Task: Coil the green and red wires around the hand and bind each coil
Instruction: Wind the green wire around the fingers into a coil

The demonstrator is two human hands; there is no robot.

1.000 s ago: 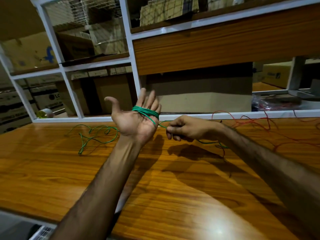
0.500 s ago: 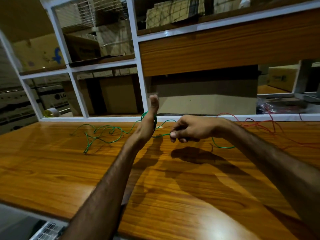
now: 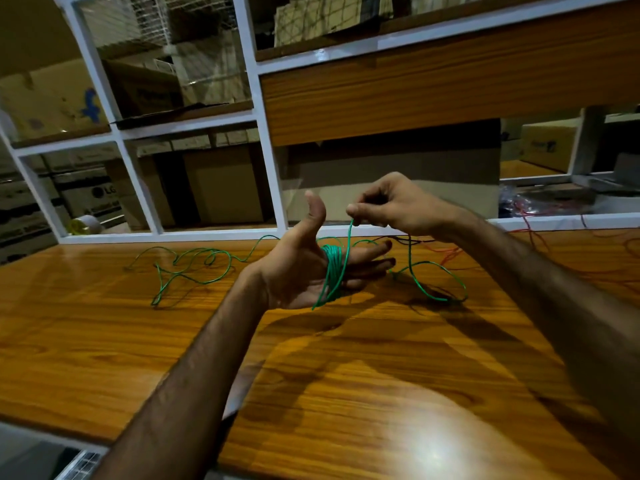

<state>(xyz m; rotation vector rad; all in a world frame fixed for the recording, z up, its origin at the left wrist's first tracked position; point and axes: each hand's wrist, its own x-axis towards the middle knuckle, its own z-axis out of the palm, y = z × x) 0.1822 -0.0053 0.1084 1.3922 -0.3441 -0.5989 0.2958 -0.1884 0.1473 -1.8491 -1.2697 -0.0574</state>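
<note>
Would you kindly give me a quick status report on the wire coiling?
Left hand open, green wire coiled round its fingers. Right hand pinches the wire above the coil. Red wire untouched, lying on the table. Nothing in the way.

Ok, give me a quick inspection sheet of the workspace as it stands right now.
Surface: wooden table, glossy, light glare near the front.
Job's things: green wire coiled round the left hand's fingers, slack loops on the table either side; red wire loose at far right, uncoiled.
Clutter: tape roll behind the white frame.
Grippers: left hand open, palm up, thumb raised; right hand pinches the green wire above the coil.
Cables: dark strand under the right wrist, unclear.
Surroundings: white-framed shelving with cardboard boxes.
</note>
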